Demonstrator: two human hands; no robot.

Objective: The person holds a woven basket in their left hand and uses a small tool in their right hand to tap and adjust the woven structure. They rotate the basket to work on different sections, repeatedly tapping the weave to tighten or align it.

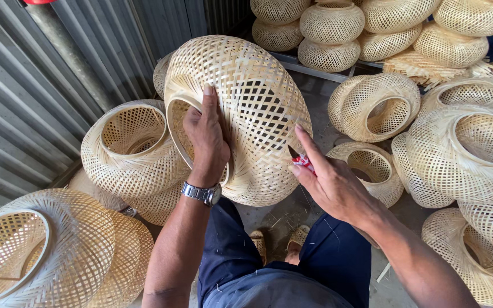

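Trimming step, by the look: left hand [205,137] grips the basket [246,114] rim; right hand [329,177] pinches a red cutter [302,162] against the weave, needing a steady touch.

The woven bamboo lampshade [246,108] is pale straw with an open criss-cross lattice. A red-handled tool [303,163] shows at right. Dark navy trousers [281,262]; silver wristwatch [202,194]; grey ribbed corrugated wall [47,74] at left.
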